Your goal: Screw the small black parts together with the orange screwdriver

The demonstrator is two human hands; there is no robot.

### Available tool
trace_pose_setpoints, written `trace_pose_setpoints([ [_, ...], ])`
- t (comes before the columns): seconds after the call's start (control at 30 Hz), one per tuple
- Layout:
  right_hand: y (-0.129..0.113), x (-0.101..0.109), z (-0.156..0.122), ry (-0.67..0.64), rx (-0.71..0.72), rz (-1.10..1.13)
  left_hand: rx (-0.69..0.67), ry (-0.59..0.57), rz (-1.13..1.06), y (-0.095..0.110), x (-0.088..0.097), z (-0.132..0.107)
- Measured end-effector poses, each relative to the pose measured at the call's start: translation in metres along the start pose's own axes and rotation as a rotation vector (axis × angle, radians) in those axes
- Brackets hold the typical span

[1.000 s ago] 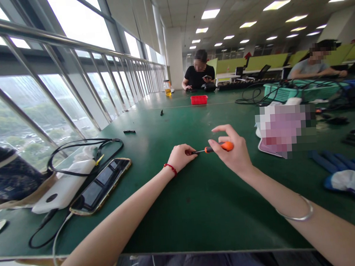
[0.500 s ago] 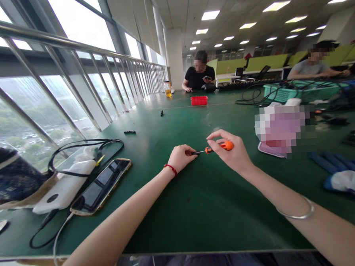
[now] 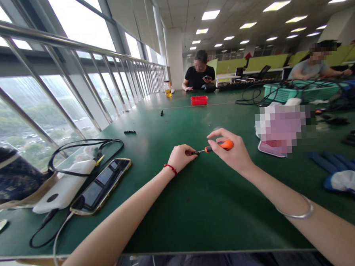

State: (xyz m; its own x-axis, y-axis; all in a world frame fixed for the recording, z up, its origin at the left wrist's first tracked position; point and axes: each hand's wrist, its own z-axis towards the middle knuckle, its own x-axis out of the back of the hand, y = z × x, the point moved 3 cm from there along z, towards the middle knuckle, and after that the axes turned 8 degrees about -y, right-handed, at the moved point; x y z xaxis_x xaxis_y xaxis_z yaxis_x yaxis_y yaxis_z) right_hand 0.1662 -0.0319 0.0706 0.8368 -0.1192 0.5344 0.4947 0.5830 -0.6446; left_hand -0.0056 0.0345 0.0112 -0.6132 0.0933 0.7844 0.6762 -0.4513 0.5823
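In the middle of the green table (image 3: 169, 205), my left hand (image 3: 181, 156) pinches a small black part (image 3: 194, 152), mostly hidden by the fingers. My right hand (image 3: 230, 150) is closed around the orange and black handle of a screwdriver (image 3: 225, 145). The screwdriver lies nearly level, its thin metal shaft pointing left with the tip at the black part. Whether the tip sits in the part or only against it, I cannot tell. Farther off on the table lie a black strip-like piece (image 3: 130, 132) and a smaller black piece (image 3: 161, 113).
On the left are a phone (image 3: 103, 186), a white power bank (image 3: 64, 190) and black cables. A red basket (image 3: 199, 100) stands ahead. To the right lie blue-white gloves (image 3: 346, 179) and a green basket (image 3: 282, 92) with cables. Two people sit at the far side.
Almost nothing differs. The fingers of my right hand have shifted very slightly on the screwdriver handle; my left hand stays in place.
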Motion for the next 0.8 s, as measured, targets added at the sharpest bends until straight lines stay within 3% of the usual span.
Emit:
trace_pose_setpoints([
  [0.13, 0.0018, 0.0001, 0.0, 0.052, 0.07, 0.015, 0.0, 0.0, -0.008, 0.0002, -0.0004, 0.0],
  [0.23, 0.0038, 0.0002, 0.0004, 0.091, 0.01, -0.005, 0.0, 0.004, -0.016, 0.0006, -0.0001, -0.0002],
  [0.33, 0.0025, -0.0012, 0.0001, 0.034, -0.056, -0.009, 0.003, 0.003, -0.013, 0.0008, 0.0003, -0.0002],
  [0.43, -0.001, -0.0016, -0.0007, 0.015, -0.029, 0.017, 0.003, 0.002, -0.002, 0.0009, 0.0005, -0.0004],
  [0.63, 0.0029, -0.0009, 0.0003, 0.112, -0.016, 0.021, -0.001, -0.006, -0.009, 0.0004, -0.0001, -0.0004],
  [0.8, 0.0019, -0.003, 0.0003, 0.019, -0.052, -0.024, 0.001, 0.004, -0.01, 0.0006, -0.0001, 0.0002],
])
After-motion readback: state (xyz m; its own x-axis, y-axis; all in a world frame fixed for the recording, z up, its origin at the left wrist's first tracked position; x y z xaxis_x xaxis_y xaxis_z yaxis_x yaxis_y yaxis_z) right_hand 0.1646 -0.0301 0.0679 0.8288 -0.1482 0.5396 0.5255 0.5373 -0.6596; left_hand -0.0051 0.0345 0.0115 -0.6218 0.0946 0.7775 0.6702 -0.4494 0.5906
